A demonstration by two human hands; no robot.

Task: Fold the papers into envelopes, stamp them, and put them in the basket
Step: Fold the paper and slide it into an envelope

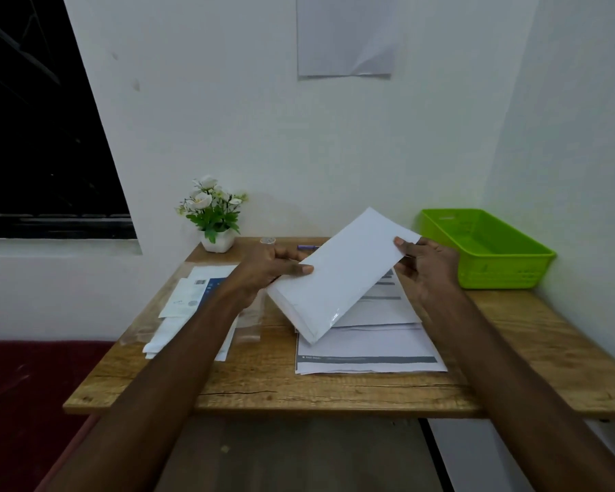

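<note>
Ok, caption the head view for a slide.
Both hands, left and right, hold a folded white envelope above the papers, green basket nearby.

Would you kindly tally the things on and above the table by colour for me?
White: 4 - folded paper held in both hands, printed sheets pile, envelope pile, flower pot
Green: 1 - basket
Purple: 1 - pen
Clear: 1 - tape roll
Total: 7
</note>
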